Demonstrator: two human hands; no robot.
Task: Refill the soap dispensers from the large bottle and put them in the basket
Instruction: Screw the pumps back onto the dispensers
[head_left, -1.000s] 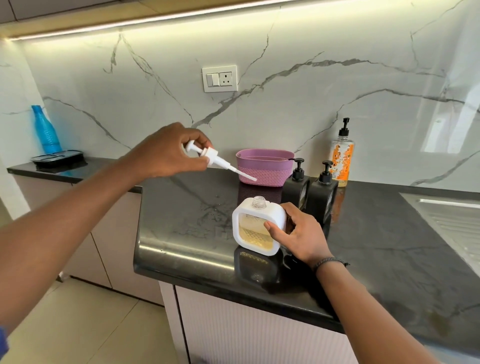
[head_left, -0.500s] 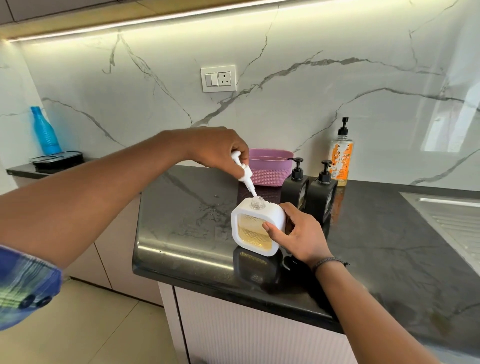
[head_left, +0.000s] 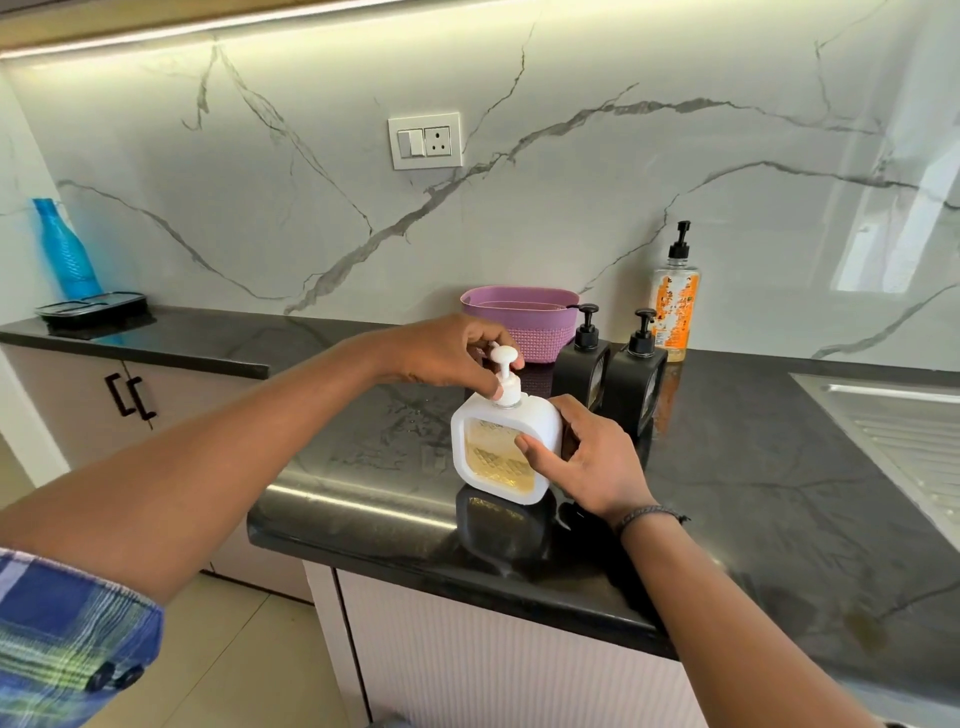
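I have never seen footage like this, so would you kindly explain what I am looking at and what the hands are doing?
There is no machine here: a person works with bare hands, and the view comes from a camera worn on their head, looking forward and down. The left hand pinches the white pump sitting on the neck of a white dispenser, whose window shows yellowish soap. The right hand grips that dispenser's side, thumb on its front, on the dark countertop. Behind stand two black dispensers, a purple basket and, by the wall, the large bottle. A blue bottle stands far left.
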